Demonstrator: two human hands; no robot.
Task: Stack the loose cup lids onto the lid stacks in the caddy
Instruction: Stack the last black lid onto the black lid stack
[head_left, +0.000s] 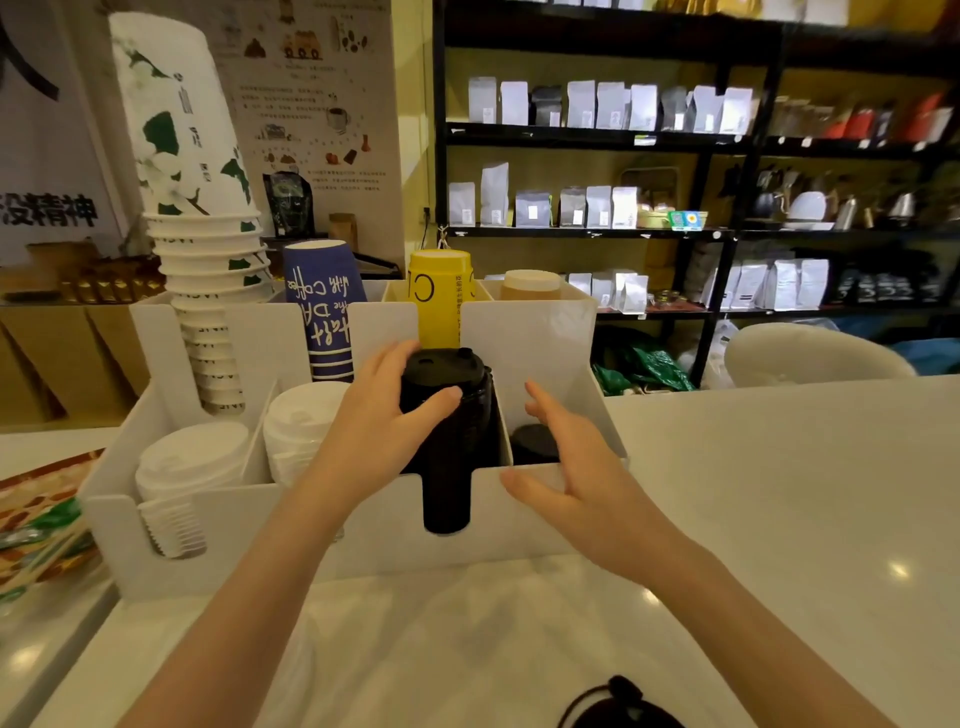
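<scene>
While the left hand (387, 415) wraps the top of the black lid stack (449, 441) in the white caddy (524, 514), thumb on the near side and fingers on the far side, it grips the top black lid (439, 366). That lid is glossy, domed, with a raised sip spout at its back edge. Stack stands tall in the caddy's third front slot from the left, showing through the front cutout. Right hand (566, 483) hovers over the caddy's rightmost slot, fingers spread wide, holding nothing, above a short black lid pile (535, 441). White lid stacks (195, 467) fill the caddy's left slots. One loose black lid (618, 709) lies on the counter (779, 519) well in front of the caddy.
</scene>
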